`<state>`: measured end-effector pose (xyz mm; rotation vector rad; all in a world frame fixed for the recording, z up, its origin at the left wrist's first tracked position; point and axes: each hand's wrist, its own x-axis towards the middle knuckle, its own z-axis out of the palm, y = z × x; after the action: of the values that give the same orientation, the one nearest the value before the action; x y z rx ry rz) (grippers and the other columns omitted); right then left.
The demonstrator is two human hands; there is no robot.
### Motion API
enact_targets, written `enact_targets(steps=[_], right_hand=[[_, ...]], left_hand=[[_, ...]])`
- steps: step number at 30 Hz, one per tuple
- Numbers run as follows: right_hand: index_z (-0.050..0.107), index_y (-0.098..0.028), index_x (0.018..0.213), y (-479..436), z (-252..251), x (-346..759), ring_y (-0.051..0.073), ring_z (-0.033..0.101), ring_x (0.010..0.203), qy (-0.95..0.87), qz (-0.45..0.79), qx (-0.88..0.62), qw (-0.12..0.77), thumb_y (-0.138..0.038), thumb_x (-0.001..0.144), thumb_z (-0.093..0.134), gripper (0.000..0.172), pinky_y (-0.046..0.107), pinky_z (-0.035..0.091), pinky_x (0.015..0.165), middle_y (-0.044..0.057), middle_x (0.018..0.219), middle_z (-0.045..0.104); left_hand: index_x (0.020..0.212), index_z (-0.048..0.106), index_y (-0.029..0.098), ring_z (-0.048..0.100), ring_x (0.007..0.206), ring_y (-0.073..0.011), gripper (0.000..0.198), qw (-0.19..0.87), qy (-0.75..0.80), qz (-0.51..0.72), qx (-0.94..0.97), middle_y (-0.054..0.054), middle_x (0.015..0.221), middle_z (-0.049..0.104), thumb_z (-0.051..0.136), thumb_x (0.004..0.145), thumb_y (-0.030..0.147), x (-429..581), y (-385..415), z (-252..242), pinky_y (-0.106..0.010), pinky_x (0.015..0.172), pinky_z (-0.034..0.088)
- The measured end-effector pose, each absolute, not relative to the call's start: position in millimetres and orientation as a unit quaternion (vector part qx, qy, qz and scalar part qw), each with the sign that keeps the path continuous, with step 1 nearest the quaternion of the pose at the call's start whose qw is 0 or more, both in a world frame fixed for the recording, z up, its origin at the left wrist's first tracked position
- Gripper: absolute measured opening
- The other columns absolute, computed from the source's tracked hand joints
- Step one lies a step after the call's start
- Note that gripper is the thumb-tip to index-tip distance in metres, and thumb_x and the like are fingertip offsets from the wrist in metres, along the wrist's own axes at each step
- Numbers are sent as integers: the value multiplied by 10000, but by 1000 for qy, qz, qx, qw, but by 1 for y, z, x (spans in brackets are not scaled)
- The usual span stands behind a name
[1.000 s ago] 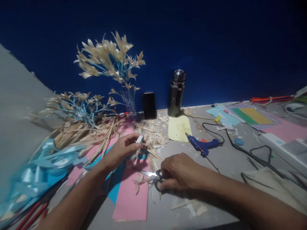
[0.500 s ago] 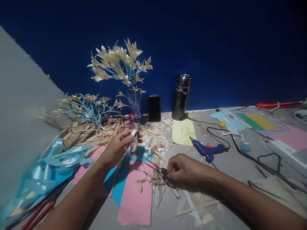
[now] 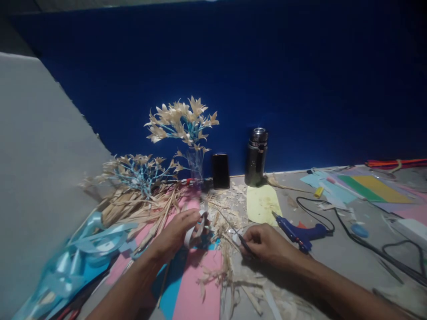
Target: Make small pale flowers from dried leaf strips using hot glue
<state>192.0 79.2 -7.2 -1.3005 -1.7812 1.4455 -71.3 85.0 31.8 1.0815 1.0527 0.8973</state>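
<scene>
My left hand (image 3: 178, 229) is closed around a curled white strip (image 3: 190, 236), which loops between its fingers over the pink and blue paper. On the right, my right hand (image 3: 263, 242) grips a thin dark-handled tool (image 3: 245, 243). Its slim blade or shaft points up and left across the dried scraps; its exact kind is too blurred to tell. Between the hands lies a heap of pale dried-leaf shavings (image 3: 225, 262). Pink paper (image 3: 198, 284) and blue paper (image 3: 171, 280) lie beneath the left hand.
Pale flowers on blue stems (image 3: 182, 120) stand in a clear vase. A phone (image 3: 220, 171) and flask (image 3: 256, 158) stand by the wall. A blue glue gun (image 3: 302, 233) lies right of yellow paper (image 3: 263, 203). Blue ribbon (image 3: 96, 246) piles up at left.
The camera has tilted upward, so the scene sits lower in view. The dark-handled tool now shows lifted above the scraps, with its tip pointing up-left. The white strip remains in my left hand.
</scene>
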Motion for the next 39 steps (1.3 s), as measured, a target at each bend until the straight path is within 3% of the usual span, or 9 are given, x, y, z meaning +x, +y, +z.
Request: enact_targets(steps=[3, 6, 17, 28, 34, 39], right_hand=[[585, -158, 642, 79, -10, 191, 80, 446, 438, -636, 553, -481, 242, -269, 799, 630, 197, 202, 269, 432, -33, 499, 518], [586, -157, 683, 79, -10, 192, 83, 450, 488, -624, 556, -477, 270, -253, 735, 708, 163, 206, 260, 453, -33, 548, 544], [539, -176, 656, 80, -8, 192, 86, 377, 555, -649, 521, -489, 260, -285, 641, 805, 287, 219, 235, 496, -73, 580, 459], [498, -178, 609, 80, -13, 194, 84, 352, 557, -662, 524, -470, 258, -292, 689, 782, 316, 224, 234, 506, -68, 585, 418], [451, -184, 583, 81, -14, 195, 89, 382, 560, -680, 504, -469, 253, -275, 724, 773, 363, 227, 248, 515, -55, 589, 465], [496, -181, 620, 80, -13, 197, 114, 450, 601, -725, 423, -491, 232, -270, 745, 779, 322, 229, 258, 549, -42, 612, 526]], left_hand=[[988, 693, 168, 596, 690, -150, 461, 618, 479, 397, 481, -29, 823, 652, 805, 743, 543, -68, 84, 29, -256, 588, 465], [1008, 685, 178, 610, 688, -155, 460, 612, 484, 394, 485, -27, 835, 655, 795, 753, 545, -66, 84, 27, -264, 595, 465], [1073, 668, 199, 660, 839, -239, 547, 566, 516, 367, 528, -53, 906, 676, 798, 705, 583, -45, 71, 31, -335, 699, 494], [1180, 684, 189, 683, 925, -286, 620, 557, 515, 361, 542, -106, 1073, 696, 806, 703, 565, -50, 71, 29, -426, 856, 504], [1204, 683, 182, 684, 908, -290, 629, 570, 499, 327, 565, -112, 1020, 721, 785, 717, 567, -57, 73, 31, -394, 771, 511], [1054, 759, 219, 667, 836, -283, 466, 397, 579, 252, 666, -88, 963, 752, 773, 715, 540, -81, 81, 45, -347, 714, 477]])
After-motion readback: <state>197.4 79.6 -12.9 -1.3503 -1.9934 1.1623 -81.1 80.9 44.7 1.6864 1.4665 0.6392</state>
